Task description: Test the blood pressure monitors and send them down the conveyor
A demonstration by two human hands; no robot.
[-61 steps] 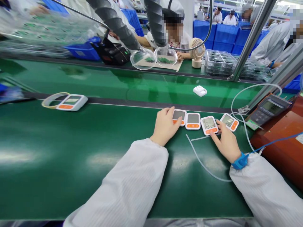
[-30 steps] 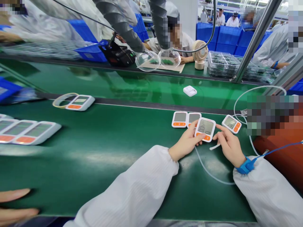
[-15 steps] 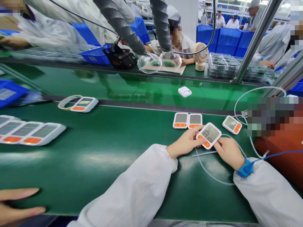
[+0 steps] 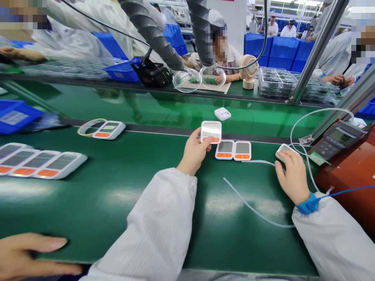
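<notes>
A white device with a screen and orange buttons (image 4: 211,129) is pinched in my left hand (image 4: 195,150), just left of and above two similar devices (image 4: 233,150) lying side by side. My right hand (image 4: 293,177), with a blue wrist strap (image 4: 308,204), rests its fingers over another white device (image 4: 283,149) at the right; its fingers are partly spread, and they hide most of that device. A thin clear tube (image 4: 254,210) curves over the green surface between my hands.
Several devices (image 4: 49,164) stand in a row at the left. A blue bin (image 4: 17,116), a yellowish ring (image 4: 84,128) and a grey meter (image 4: 340,138) lie around. Another person's hand (image 4: 35,249) is at the lower left. A white piece (image 4: 222,113) lies beyond the dark edge.
My left hand has carried its device left and up, away from my right hand. My right hand has let go of it and moved onto the device at the right. The other person's hand reaches further in.
</notes>
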